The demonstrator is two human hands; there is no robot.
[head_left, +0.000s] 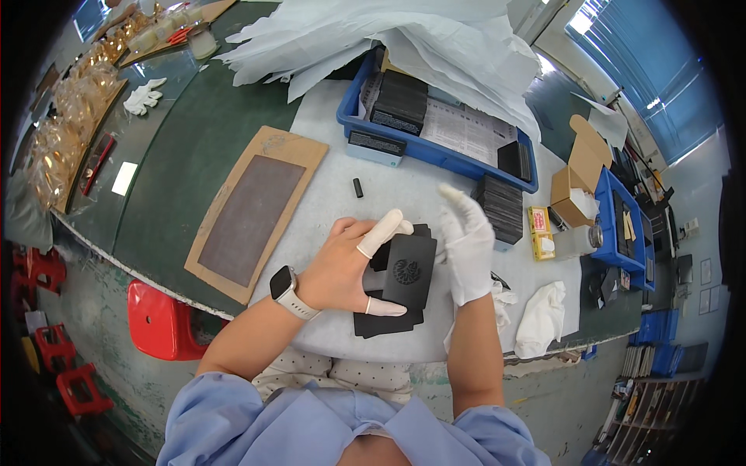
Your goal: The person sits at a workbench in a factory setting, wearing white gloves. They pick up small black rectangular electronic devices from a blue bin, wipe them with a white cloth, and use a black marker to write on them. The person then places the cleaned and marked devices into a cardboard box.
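Observation:
My left hand (346, 268), with pale finger cots on its thumb and fingertips, spans a flat black card (413, 260) bearing a round embossed emblem. Its thumb is at the card's lower edge and its fingers are near the top. Under that card lie more black cards (377, 326), fanned unevenly on the white table cover. Just right of them is my right hand (468, 252) in a white glove, its fingers stretched out and nothing visible in it. A small black cylinder (358, 188) lies beyond my left hand.
A blue tray (443, 140) holds black card stacks and printed paper. Another black stack (499, 210) stands beside it. A brown board with a grey panel (252, 221) lies left. White cloth (542, 318), a yellow box (540, 233) and a jar (573, 242) sit right.

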